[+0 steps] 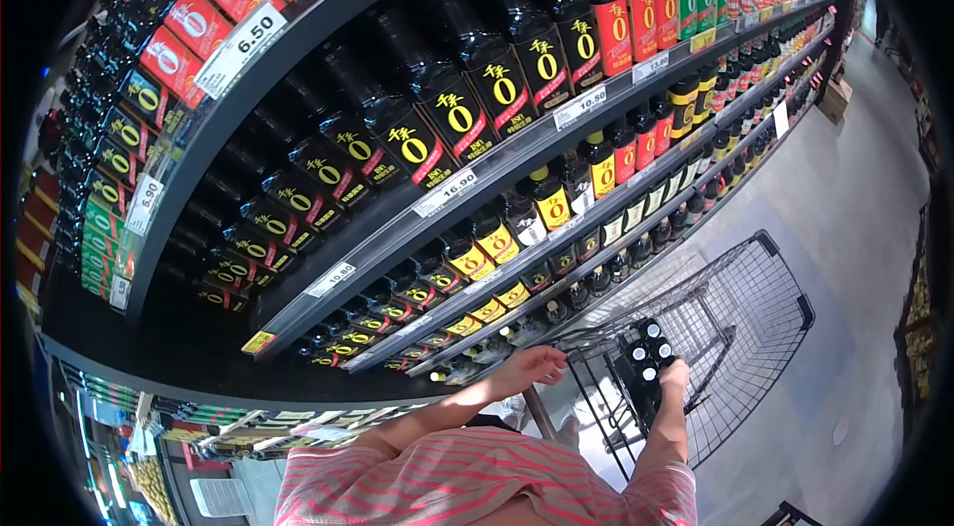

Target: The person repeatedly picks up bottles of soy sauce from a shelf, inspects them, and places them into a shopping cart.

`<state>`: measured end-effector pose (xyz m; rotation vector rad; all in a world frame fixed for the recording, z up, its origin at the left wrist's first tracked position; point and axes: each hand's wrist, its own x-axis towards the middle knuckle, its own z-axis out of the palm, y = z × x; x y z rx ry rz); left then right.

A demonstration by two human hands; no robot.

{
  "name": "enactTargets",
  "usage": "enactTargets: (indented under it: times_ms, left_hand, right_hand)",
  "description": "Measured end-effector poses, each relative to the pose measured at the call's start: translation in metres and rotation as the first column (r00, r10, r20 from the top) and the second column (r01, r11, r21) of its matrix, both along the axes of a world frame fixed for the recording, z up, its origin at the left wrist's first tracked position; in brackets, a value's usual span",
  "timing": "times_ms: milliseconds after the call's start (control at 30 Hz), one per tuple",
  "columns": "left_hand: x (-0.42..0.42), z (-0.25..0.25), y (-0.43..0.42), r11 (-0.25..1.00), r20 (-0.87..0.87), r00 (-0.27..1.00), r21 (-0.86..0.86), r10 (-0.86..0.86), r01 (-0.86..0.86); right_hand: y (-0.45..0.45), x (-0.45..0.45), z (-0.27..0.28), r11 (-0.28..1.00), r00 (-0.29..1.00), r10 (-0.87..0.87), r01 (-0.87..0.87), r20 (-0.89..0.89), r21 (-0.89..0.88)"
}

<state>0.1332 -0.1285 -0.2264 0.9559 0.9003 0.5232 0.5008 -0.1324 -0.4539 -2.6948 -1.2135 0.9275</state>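
My right hand [675,373] reaches into a wire shopping cart [765,312] and touches a group of dark bottles with pale caps [651,352]. Its fingers are partly hidden against the bottles, so I cannot tell whether they grip one. My left hand [542,367] is beside the near end of the cart, close to the lowest shelf, with its fingers slightly curled and apart and nothing in them. The bottles stand together at the shelf side of the cart.
Curved shelves [397,228] of dark bottles with black, red, yellow and green labels run along the left and top, with white price tags [445,193] on their edges. Grey floor [835,198] lies right of the cart. A cardboard box [836,101] sits at the far shelf end.
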Motion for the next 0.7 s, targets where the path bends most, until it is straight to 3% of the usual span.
enactTargets:
  times_ms: [100,133,267,300,400,500,700]
  left_hand:
    - [-0.001,-0.001,-0.002,1.000,0.003,1.000,0.030,0.001,-0.001]
    - [-0.001,-0.002,-0.003,1.000,0.014,1.000,0.028,0.001,-0.001]
    - [-0.001,-0.004,-0.002,0.998,0.000,1.000,0.057,-0.028,0.027]
    - [-0.001,-0.004,-0.002,0.998,0.007,1.000,0.063,-0.026,0.026]
    - [-0.002,-0.008,-0.002,0.997,0.017,0.999,0.069,-0.033,0.031]
    - [-0.005,-0.023,-0.002,0.991,0.091,0.993,0.117,-0.071,0.061]
    - [-0.006,-0.031,0.010,0.986,0.179,0.972,0.094,-0.152,0.137]
  right_hand:
    - [-0.002,0.005,-0.026,0.999,0.999,0.031,-0.031,0.044,0.018]
    - [-0.003,0.008,-0.015,0.998,0.996,0.060,-0.060,0.067,0.008]
    - [-0.010,0.024,0.031,0.988,0.986,-0.154,0.153,0.060,0.025]
    - [-0.013,0.036,0.027,0.993,0.991,-0.110,0.107,0.073,0.047]
    - [-0.022,0.058,0.051,0.969,0.978,-0.197,0.184,0.062,0.167]
    - [-0.038,0.086,0.059,0.907,0.975,-0.178,0.111,0.131,0.406]
    - [-0.050,0.040,0.246,0.768,0.986,-0.130,0.032,0.107,0.639]
